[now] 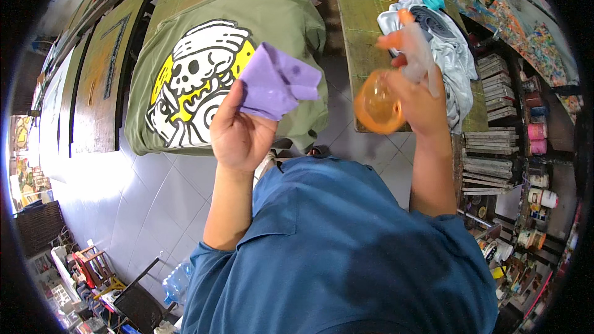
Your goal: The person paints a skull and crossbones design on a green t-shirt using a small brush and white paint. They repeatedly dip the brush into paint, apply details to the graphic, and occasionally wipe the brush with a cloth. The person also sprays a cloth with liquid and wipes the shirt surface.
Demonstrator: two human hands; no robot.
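Observation:
My left hand grips a purple cloth by its near left edge, thumb on top, with a darker spot on the fabric. In my right hand is a spray bottle with a translucent orange body, tilted and smeared by motion at its head. An olive green shirt lies spread over the table end beyond my left hand. Its large skull print is white, black and yellow. The cloth hangs above the print's right side, and I cannot tell whether it touches the shirt.
Crumpled grey, black and turquoise clothes lie on the right-hand table. Stacked flat pieces and shelves with tubs line the right side. Bare boards stand at left. A dark chair and a blue plastic bottle are at lower left.

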